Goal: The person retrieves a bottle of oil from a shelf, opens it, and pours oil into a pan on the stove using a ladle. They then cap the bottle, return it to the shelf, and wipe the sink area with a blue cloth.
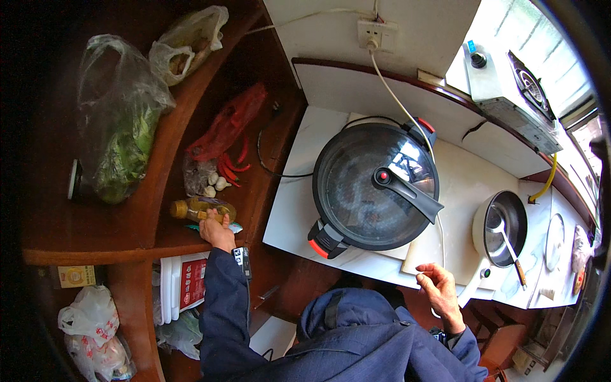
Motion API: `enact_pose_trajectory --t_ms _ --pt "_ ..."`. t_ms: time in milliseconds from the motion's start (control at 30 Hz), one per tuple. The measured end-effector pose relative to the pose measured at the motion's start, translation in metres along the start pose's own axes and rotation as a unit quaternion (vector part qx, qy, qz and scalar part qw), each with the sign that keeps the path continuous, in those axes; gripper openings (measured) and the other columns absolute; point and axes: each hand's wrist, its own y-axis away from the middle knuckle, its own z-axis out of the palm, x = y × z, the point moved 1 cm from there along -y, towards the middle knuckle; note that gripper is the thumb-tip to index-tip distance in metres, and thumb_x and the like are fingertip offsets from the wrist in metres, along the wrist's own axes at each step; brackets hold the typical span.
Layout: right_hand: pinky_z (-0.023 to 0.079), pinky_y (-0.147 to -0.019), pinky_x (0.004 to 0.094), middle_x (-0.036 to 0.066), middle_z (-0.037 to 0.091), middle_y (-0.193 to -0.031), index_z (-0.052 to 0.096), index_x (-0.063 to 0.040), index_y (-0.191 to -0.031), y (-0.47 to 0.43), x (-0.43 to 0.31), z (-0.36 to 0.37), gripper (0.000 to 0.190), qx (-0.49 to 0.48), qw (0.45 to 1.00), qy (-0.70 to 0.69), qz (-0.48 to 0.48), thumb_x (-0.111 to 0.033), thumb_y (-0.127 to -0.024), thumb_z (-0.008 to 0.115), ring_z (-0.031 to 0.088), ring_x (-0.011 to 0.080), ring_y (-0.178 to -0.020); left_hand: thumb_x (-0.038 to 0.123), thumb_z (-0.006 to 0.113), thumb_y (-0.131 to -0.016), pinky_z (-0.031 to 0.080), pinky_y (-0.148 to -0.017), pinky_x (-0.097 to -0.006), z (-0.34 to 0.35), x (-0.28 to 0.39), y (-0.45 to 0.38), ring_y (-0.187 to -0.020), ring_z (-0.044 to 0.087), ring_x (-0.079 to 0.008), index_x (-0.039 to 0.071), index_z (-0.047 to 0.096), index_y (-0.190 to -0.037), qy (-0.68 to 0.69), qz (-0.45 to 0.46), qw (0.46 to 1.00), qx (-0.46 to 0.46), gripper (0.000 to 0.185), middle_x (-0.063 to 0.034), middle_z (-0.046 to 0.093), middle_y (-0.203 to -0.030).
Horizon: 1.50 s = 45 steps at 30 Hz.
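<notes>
My left hand point(217, 234) is closed around the body of a clear plastic bottle point(195, 208) of yellow liquid, probably cooking oil. Its yellow cap points left. Beside the bottle lie several garlic bulbs point(222, 184), red chillies point(230, 168) and a red plastic bag point(224, 129). My right hand point(439, 289) hovers at the counter's front edge with bent fingers apart and nothing visible in it. Near it is the white handle point(472, 286) of an electric frying pan point(482, 224). A spatula or ladle point(510, 250) with a wooden handle end rests in the pan.
A large black electric pan point(329, 176) with a glass lid stands on the counter point(291, 210). Its lid handle points towards the right. A white cord point(386, 86) runs from the wall socket point(377, 36) across it. A gas stove point(506, 95) sits beyond the ledge. Vegetables in a bag point(124, 153) occupy the left shelf.
</notes>
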Motion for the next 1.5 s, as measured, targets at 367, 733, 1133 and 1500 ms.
enact_pose_trajectory --t_ms 367,733,1133,1500 --pt "0.045 -0.065 0.0238 -0.001 0.062 -0.074 0.063 0.0 -0.083 0.014 0.007 0.005 0.007 0.023 0.997 0.043 -0.052 0.003 -0.087 0.069 0.053 0.0062 -0.07 0.012 0.07 -0.09 0.052 -0.087 -0.0402 0.007 0.003 0.009 -0.113 0.056 -0.0288 -0.003 0.045 -0.134 -0.105 0.048 0.993 0.004 0.053 -0.0197 0.052 -0.135" --pt "0.04 -0.055 0.0255 -0.003 0.054 -0.062 0.061 0.0 -0.075 0.02 0.038 0.0 0.023 0.054 0.995 0.061 -0.065 -0.012 -0.092 0.069 0.045 0.0049 -0.062 -0.005 0.061 -0.09 0.038 -0.11 -0.0408 -0.027 -0.043 0.119 -0.127 0.051 -0.0301 -0.007 0.042 -0.139 -0.134 0.115 0.972 -0.157 0.053 -0.023 0.048 -0.142" --pt "0.054 -0.071 0.0319 0.013 0.071 -0.084 0.069 0.001 -0.097 0.062 0.064 -0.027 0.013 0.06 0.992 0.089 -0.068 -0.008 -0.092 0.062 0.067 0.0186 -0.077 -0.002 0.06 -0.089 0.049 -0.078 -0.0271 -0.042 -0.101 0.16 -0.098 0.058 -0.0153 0.0 0.055 -0.12 -0.222 0.042 0.938 -0.261 0.032 -0.0075 0.061 -0.111" --pt "0.054 -0.068 0.0315 0.01 0.07 -0.079 0.067 -0.001 -0.101 0.148 0.117 -0.115 0.017 0.108 0.985 0.036 -0.133 -0.005 -0.085 0.062 0.068 0.0169 -0.073 -0.009 0.054 -0.09 0.047 -0.1 -0.0338 -0.038 -0.083 0.299 -0.111 0.06 -0.0222 -0.002 0.058 -0.122 -0.221 0.377 0.816 -0.377 0.033 -0.0127 0.061 -0.125"
